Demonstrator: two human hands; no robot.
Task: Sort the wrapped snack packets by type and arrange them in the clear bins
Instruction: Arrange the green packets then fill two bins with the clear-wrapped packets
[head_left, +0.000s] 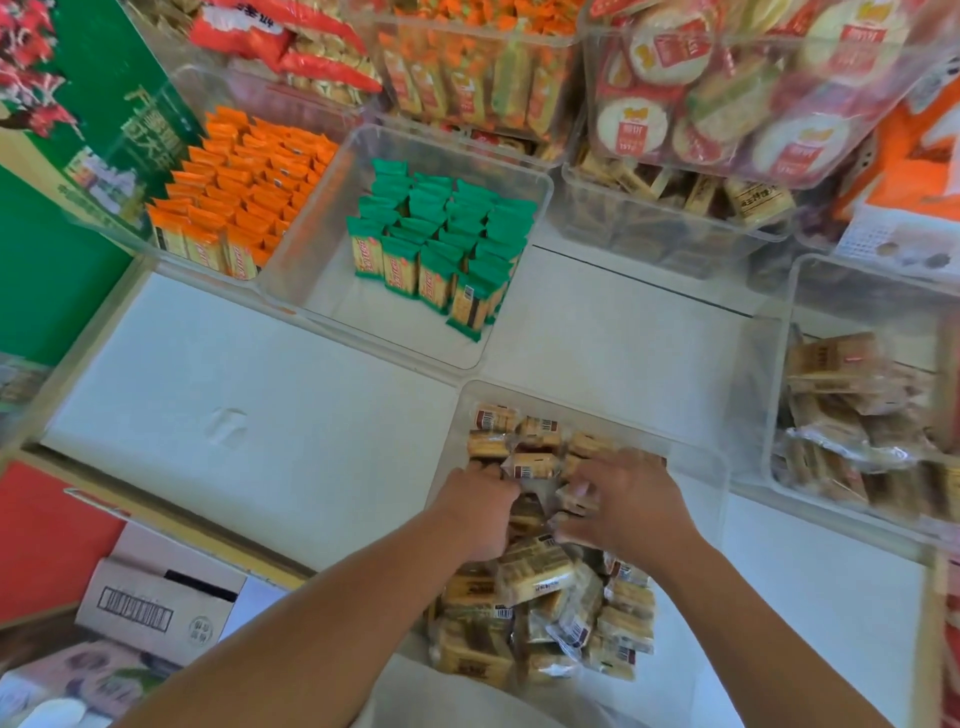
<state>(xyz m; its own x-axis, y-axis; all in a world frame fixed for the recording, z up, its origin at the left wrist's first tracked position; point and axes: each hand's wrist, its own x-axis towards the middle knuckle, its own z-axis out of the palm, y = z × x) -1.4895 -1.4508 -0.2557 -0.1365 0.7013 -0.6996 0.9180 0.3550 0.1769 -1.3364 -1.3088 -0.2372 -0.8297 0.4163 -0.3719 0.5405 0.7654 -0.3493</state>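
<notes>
Head view: both hands deep in the near bin (698, 467) of tan packets (540, 577)

Far left of the near bin, off the edge of the white worktop (234, 384), lies a cardboard box (156, 605) with a barcode on its side. Behind the near bin and to its left, a clear bin holds orange packets (239, 192) packed upright in tight rows. Straight behind the near bin stands another clear bin (324, 249), with green packets (441, 234) set upright in neat rows that fill only part of its floor.

The left hand (478, 514) reaches into the left side of the near bin, knuckles up, fingers bent down among the tan packets. Whether they close on one cannot be told. The tan packets lie loose and jumbled, heaped toward the near end of the bin, with a few at its far end.

The right hand (631, 501) is in the middle of the same bin, back upward, its fingers curled onto the packets beside the left hand. Blur hides whether it has hold of any.

Right of the near bin, a further clear bin (779, 415) contains similar pale brown packets (841, 410) in a loose pile.
</notes>
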